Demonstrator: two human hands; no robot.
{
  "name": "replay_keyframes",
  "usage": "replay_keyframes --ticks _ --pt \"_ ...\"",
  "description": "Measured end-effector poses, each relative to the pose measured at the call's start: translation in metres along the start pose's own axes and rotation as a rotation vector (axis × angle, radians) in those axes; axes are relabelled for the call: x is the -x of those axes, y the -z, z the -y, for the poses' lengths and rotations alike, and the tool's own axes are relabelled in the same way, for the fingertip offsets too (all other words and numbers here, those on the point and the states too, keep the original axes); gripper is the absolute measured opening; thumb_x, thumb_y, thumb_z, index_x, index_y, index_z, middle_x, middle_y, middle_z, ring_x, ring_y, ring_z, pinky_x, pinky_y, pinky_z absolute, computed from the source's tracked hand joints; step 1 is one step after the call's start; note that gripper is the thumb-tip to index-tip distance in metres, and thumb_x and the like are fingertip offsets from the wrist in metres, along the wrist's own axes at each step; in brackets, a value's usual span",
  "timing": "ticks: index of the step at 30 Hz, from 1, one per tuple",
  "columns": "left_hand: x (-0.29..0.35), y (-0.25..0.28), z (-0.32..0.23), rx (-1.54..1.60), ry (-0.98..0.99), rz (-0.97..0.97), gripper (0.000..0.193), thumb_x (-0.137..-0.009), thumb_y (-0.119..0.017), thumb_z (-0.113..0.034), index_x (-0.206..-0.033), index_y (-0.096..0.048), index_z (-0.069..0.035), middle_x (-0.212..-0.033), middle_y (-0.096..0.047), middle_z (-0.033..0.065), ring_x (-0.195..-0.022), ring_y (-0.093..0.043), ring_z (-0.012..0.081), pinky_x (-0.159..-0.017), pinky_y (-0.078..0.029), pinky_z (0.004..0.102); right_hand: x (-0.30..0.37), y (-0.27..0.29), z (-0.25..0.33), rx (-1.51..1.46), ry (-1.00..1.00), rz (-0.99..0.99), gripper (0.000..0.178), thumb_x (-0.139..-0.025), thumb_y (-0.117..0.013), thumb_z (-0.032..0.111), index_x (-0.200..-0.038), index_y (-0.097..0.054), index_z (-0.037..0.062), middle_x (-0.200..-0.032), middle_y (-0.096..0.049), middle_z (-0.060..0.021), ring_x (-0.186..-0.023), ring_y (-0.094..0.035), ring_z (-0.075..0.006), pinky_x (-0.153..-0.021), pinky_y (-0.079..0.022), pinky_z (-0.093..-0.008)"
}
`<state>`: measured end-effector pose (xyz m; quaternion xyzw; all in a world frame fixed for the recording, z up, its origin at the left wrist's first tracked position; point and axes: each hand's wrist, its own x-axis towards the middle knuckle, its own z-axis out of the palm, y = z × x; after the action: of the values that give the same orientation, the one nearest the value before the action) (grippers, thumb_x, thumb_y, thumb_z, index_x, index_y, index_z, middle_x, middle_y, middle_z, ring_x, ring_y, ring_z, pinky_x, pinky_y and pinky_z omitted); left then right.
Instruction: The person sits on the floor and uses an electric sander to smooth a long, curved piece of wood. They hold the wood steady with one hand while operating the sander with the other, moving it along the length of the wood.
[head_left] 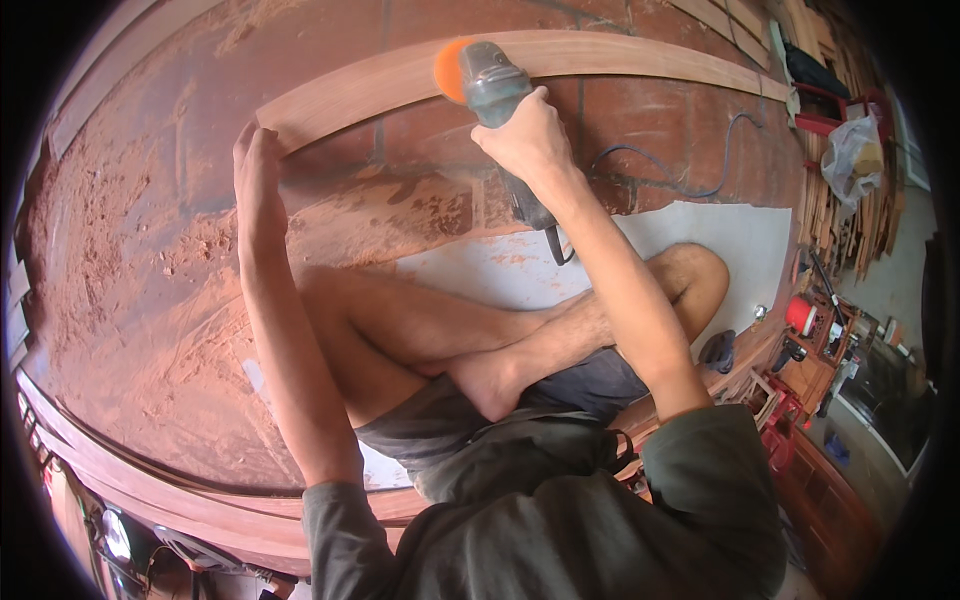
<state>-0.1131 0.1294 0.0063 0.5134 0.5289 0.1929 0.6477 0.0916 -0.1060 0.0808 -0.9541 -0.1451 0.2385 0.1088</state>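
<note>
- The angle grinder, grey-green at the head and black toward its rear, is held over a long wooden strip, a little right of the strip's middle as seen from its left end.
- Its orange disc overlaps the strip in view; whether the two touch cannot be told.
- The right hand has its fingers wrapped around the grinder's body, just behind the head.
- The left hand is at the strip's left end, fingers against it; whether they pinch it or only press cannot be told.
- The strip lies crosswise in front of the person, its right end reaching toward the clutter on that side.
- A blue cord loops over the reddish tiled floor, right of the grinder.
- Reddish sawdust lies thickly on the left and around the bare crossed legs.
- A whitish sheet spreads partly beneath the legs, dusted with sawdust.
- Farther right, a clear plastic bag sits beside a pile of thin wood offcuts.
</note>
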Motion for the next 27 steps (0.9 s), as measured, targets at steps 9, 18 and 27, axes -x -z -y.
replay_keyframes --ticks 9,18,27 --pt "0.006 -0.006 -0.006 -0.043 -0.032 -0.044 0.063 -0.098 -0.054 -0.025 -0.152 -0.040 0.003 -0.137 -0.054 0.0164 -0.128 -0.049 0.0264 -0.114 -0.034 0.0408 -0.068 0.048 -0.094 -0.072 -0.112 -0.106 0.049 -0.064 -0.087 0.034 -0.098 -0.078 -0.0004 -0.099 -0.077 -0.0227 -0.095 -0.077 -0.0293 -0.085 -0.058 -0.0399" --pt "0.010 -0.006 -0.015 -0.003 0.062 -0.089 0.037 -0.079 -0.057 -0.006 -0.115 -0.048 -0.004 -0.103 -0.046 0.0049 -0.098 -0.042 0.0158 -0.094 -0.037 0.0297 -0.061 -0.002 0.004 0.040 0.054 -0.154 0.047 -0.065 -0.083 0.037 -0.093 -0.077 0.0001 -0.092 -0.076 -0.0220 -0.087 -0.076 -0.0302 -0.079 -0.059 -0.0402" --pt "0.001 -0.010 -0.004 -0.125 0.052 -0.093 0.053 -0.081 -0.053 -0.013 -0.133 -0.049 -0.002 -0.125 -0.059 0.0197 -0.117 -0.057 0.0288 -0.102 -0.044 0.0373 -0.022 -0.033 0.113 0.084 0.212 0.020 0.103 -0.072 -0.080 0.035 -0.141 -0.032 -0.0233 -0.126 -0.064 -0.0355 -0.117 -0.067 -0.0413 -0.101 -0.054 -0.0413"
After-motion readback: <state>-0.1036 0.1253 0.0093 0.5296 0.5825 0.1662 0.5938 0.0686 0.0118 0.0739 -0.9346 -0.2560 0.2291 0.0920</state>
